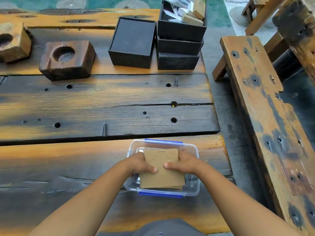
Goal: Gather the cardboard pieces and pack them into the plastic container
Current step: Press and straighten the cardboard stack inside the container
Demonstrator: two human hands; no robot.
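Room: your plastic container (194, 189) sits near the wooden table's (68, 159) right edge, bare planks to the left | Grip: your left hand (139, 165) and right hand (185, 163) clamp the cardboard pieces (162, 178) between them, thumbs on top, stack inside the container | Material: flat brown card, clear tub, blue clips.

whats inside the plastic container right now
A stack of brown cardboard pieces, gripped by the left hand and right hand, sits in the plastic container. Whatever lies beneath the stack is hidden.
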